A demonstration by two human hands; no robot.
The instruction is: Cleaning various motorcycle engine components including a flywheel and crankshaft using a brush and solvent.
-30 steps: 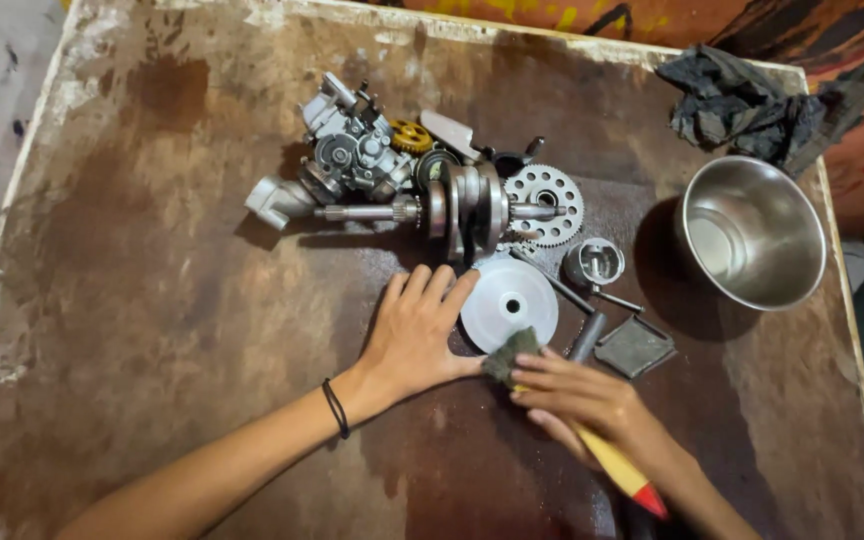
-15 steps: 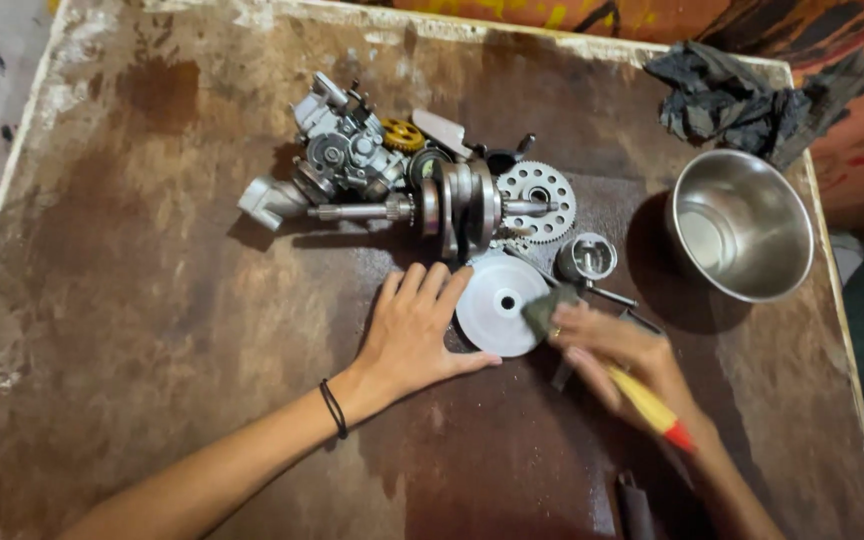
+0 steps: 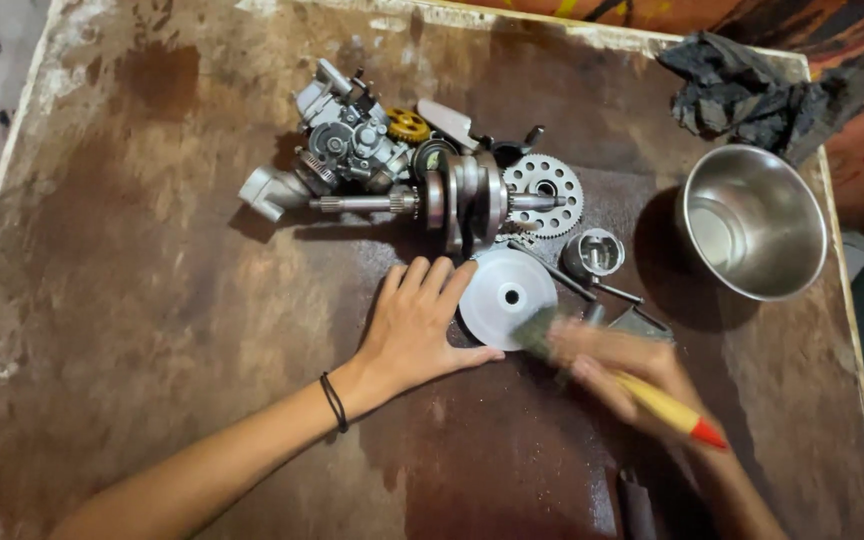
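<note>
A round silver pulley disc (image 3: 505, 290) lies flat on the stained brown table (image 3: 152, 300). My left hand (image 3: 418, 325) rests palm down with fingers spread, pressing against the disc's left edge. My right hand (image 3: 622, 370), blurred by motion, grips a paintbrush (image 3: 667, 408) with a yellow handle and red tip. The brush's bristles touch the disc's lower right rim. A black band sits on my left wrist.
Behind the disc lie a crankshaft (image 3: 462, 200), a toothed sprocket (image 3: 544, 193), a carburettor-like metal assembly (image 3: 347, 140) and a small piston (image 3: 592, 252). A steel bowl (image 3: 752, 222) stands at the right, a dark rag (image 3: 762, 95) at the far right corner.
My right hand has swept the brush from the disc's lower edge toward its right side. The left hand has stayed pressed against the disc.
</note>
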